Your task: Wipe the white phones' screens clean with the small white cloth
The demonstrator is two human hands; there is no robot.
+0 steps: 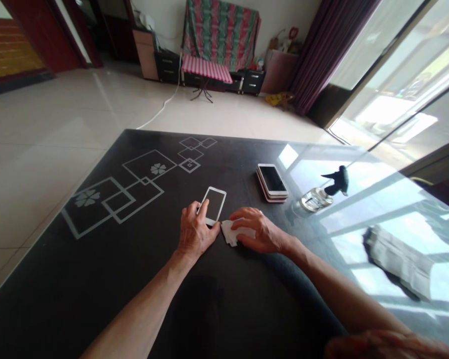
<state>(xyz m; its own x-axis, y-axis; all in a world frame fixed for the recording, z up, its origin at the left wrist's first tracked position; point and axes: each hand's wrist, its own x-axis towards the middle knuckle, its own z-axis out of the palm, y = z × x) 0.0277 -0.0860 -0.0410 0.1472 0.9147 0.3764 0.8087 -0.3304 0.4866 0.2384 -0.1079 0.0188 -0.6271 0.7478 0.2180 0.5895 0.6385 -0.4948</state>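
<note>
A white-framed smartphone with a dark screen lies on the black table. My left hand holds it at its near left side, the index finger over its face and the thumb by its bottom corner. Just to the right, my right hand is closed over a folded white tissue or cloth, which rests on the tabletop close to the phone's lower end. The fingers partly cover it, so I cannot tell exactly what material it is.
Farther right stands a stack of smartphones. Beside it is a clear spray bottle with a black trigger head. A folded greyish cloth or paper bundle lies at the right. Window light reflects off the glossy tabletop.
</note>
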